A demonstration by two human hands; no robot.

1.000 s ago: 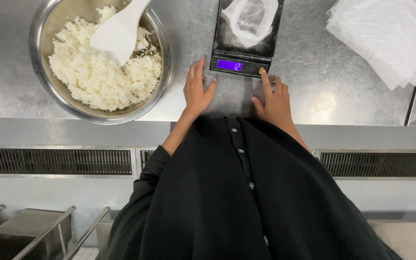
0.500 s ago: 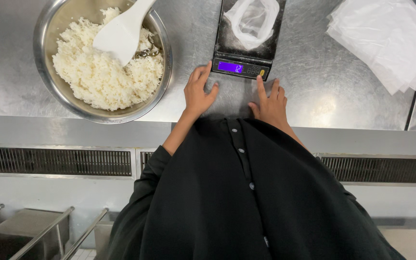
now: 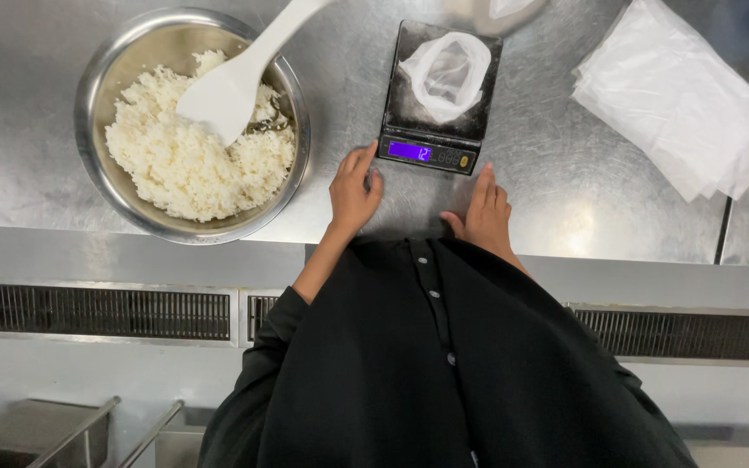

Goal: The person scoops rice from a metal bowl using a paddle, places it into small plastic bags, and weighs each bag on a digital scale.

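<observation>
My left hand [image 3: 353,195] rests flat on the steel counter [image 3: 36,182], fingers apart, just below the left front corner of a black digital scale [image 3: 403,108]. Flat and empty too, my right hand [image 3: 485,212] lies below the scale's right front corner, a short gap from it. An open, thin clear plastic bag [image 3: 448,74] sits on the scale's platform, and the display glows purple. Left of my hands stands a steel bowl [image 3: 97,78] of cooked white rice [image 3: 184,165], with a white rice paddle [image 3: 227,87] lying in it, handle pointing up and right.
A stack of clear plastic bags [image 3: 678,113] lies on the counter at the right. The counter's front edge runs under my forearms, with a vent grille [image 3: 88,312] below it. My black buttoned garment [image 3: 444,373] fills the lower middle.
My right hand's fingers have drawn back from the scale's front edge, where they were touching beside the display. Both hands now lie a little nearer my body.
</observation>
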